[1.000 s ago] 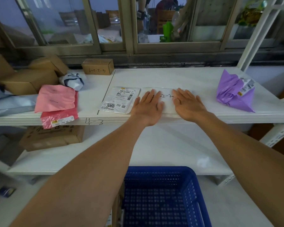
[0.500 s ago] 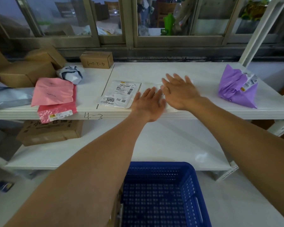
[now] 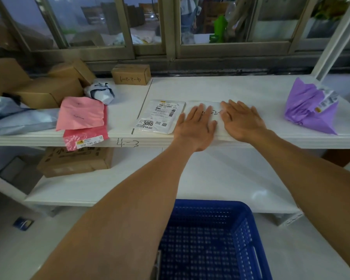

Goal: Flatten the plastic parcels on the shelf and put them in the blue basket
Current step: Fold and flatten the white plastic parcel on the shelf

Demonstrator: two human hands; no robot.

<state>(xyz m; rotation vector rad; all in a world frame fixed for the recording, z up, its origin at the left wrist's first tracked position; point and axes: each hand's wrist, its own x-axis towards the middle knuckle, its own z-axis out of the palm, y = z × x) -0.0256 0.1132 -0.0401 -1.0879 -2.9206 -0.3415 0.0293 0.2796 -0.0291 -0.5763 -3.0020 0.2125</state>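
A flat white plastic parcel [image 3: 202, 105] with black handwriting lies on the upper shelf [image 3: 220, 87]. My left hand [image 3: 196, 126] and my right hand [image 3: 240, 120] rest on it palm down, side by side, fingers spread, gripping nothing. Just left of it lies a white parcel with a label reading 5055 [image 3: 160, 116]. A crumpled purple parcel [image 3: 309, 108] sits at the right of the shelf. Pink and red parcels [image 3: 81, 116] overlap at the left, near a crumpled white parcel [image 3: 100, 91]. The blue basket [image 3: 208, 239] stands on the floor below my arms.
Several cardboard boxes [image 3: 49, 89] and a grey-blue bag [image 3: 14, 120] crowd the shelf's left end. One small box [image 3: 130, 74] stands by the window frame. Another box [image 3: 75, 160] sits on the lower shelf [image 3: 220, 178]. A white shelf post [image 3: 331, 39] rises at the right.
My right hand, which had lifted and crossed toward the left hand half a second ago, is back down flat on the white parcel beside the left hand.
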